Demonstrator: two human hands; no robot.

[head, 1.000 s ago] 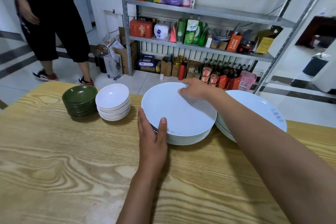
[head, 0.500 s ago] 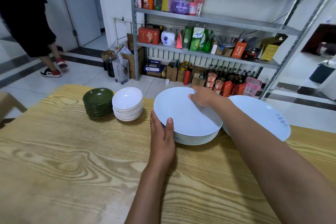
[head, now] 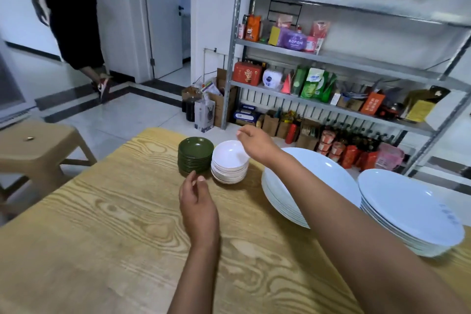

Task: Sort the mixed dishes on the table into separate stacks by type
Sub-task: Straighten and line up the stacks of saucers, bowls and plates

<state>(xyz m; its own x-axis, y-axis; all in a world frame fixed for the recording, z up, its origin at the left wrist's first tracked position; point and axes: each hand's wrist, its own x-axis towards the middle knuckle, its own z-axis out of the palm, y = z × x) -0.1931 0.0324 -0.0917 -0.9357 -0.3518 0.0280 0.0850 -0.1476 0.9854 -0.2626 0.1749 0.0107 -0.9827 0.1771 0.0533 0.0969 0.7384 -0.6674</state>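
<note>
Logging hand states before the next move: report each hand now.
Left hand: open, fingers loosely curled, holding nothing, near the green bowls.
Right hand: open, holding nothing, over the white bowls.

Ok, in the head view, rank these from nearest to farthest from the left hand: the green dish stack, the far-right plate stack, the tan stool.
From the left hand:
1. Green dish stack: just beyond the fingertips, toward the table's far edge.
2. Tan stool: off the table, on the floor to the left.
3. Far-right plate stack: at the table's right end.
</note>
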